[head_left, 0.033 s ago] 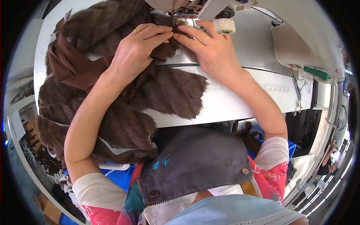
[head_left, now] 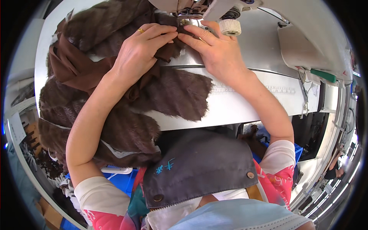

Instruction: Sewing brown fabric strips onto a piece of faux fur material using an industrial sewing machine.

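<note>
Brown fur pieces (head_left: 176, 92), with smooth dark brown cloth (head_left: 78, 69) among them, spread over the left of the white table and run up to the sewing machine (head_left: 314, 23). Just in front of its presser foot (head_left: 182, 22), my left hand (head_left: 140, 48) presses the fur edge with its fingers held together; a gold ring is on one finger. Facing it, my right hand (head_left: 220, 50) grips the same edge near the foot, its fingertips close to the left ones. The thumbs and the exact spot under the fingertips are partly hidden.
A white ridged knob (head_left: 230, 27) sits just above my right hand. A ruler scale (head_left: 264, 89) runs along the table (head_left: 230, 109) toward the right. A green-handled tool (head_left: 323, 75) is at the machine's right side. Below the table edge are blue bins (head_left: 122, 182).
My right hand has shifted very slightly to the right, and the white knob sits a touch lower. My left hand and the fur look nearly unchanged.
</note>
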`<move>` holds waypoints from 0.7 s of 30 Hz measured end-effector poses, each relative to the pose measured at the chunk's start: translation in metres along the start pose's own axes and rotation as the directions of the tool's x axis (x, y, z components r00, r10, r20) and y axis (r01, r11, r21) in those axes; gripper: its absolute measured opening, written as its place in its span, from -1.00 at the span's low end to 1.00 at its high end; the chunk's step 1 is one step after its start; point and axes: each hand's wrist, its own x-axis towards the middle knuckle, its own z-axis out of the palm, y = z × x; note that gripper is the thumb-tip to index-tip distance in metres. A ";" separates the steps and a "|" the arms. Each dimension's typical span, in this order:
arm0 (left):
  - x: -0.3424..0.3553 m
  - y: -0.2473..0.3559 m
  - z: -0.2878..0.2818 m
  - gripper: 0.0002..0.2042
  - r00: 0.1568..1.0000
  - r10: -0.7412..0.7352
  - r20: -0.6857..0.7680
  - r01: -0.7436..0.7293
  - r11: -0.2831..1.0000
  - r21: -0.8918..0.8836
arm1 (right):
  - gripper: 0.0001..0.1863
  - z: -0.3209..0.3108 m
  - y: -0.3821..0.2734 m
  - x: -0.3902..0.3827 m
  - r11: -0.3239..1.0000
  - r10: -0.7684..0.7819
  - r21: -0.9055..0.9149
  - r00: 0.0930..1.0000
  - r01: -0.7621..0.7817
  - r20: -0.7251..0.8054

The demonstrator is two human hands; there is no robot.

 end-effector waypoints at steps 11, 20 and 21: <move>0.005 -0.008 0.004 -0.52 0.999 -0.008 -0.038 0.007 0.999 -0.035 | -0.62 -0.004 0.004 0.001 0.997 0.051 0.052 0.999 -0.051 -0.008; 0.008 -0.011 0.008 -0.56 0.997 -0.059 -0.051 0.054 0.994 -0.095 | -0.63 -0.004 0.006 0.002 0.998 0.039 0.040 0.999 -0.038 -0.033; 0.006 -0.011 0.009 -0.56 0.997 -0.066 -0.045 0.061 0.993 -0.106 | -0.65 -0.004 0.004 0.001 0.999 0.029 0.043 0.999 -0.028 -0.021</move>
